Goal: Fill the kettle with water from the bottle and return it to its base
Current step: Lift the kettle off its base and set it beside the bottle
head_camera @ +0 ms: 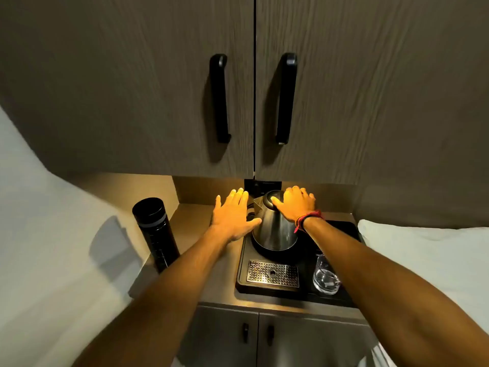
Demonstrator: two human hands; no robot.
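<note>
While the kettle (274, 226) sits on its base (267, 250), the right hand (296, 205) lies open over it, seemingly touching; the left hand (232, 215) hovers open beside it.

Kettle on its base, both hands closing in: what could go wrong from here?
1. The right hand lies over the kettle top rather than gripping a handle; a lift from there may slip.
2. The glass stands under the right forearm; pulling back could knock it over.
3. The cabinet hangs low overhead, so lifting straight up may bump it.
</note>
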